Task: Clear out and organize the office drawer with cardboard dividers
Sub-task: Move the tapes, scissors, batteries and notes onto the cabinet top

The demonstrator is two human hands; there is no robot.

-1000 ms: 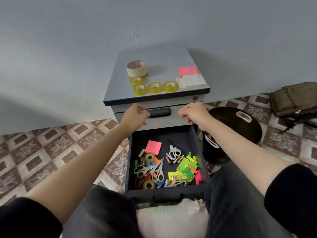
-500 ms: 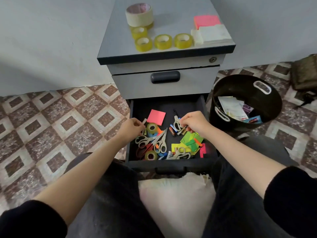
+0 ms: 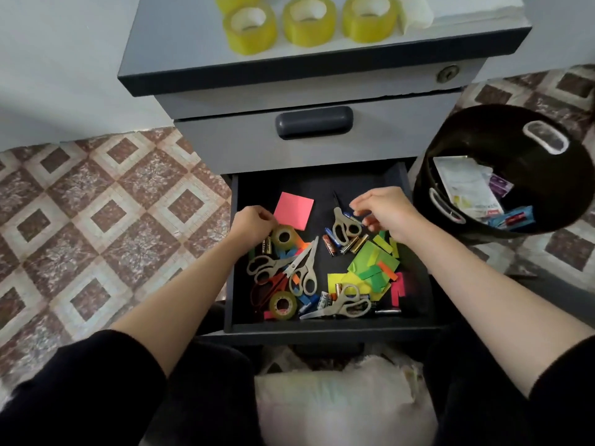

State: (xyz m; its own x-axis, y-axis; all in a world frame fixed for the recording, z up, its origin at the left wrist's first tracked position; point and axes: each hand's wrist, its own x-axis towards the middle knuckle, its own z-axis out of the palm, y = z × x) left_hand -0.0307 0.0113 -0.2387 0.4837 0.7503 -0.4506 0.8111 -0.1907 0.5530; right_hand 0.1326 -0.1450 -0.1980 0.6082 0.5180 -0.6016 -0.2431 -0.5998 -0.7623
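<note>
Both hands (image 3: pixel 254 224) (image 3: pixel 388 211) curled, low inside drawer (image 3: pixel 322 185)

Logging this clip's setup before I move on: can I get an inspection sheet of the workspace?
Surface: drawer open, dark floor bare at the back.
Job's things: several scissors, tape, batteries, pink pad, green notes, all mixed loose; no dividers seen.
Clutter: three tape rolls on the cabinet.
Hands: left hand curled beside tape; right hand over scissors; grip unclear for both.
Cables: nothing seen.
Surroundings: bin holding papers at right; tiled floor.
</note>
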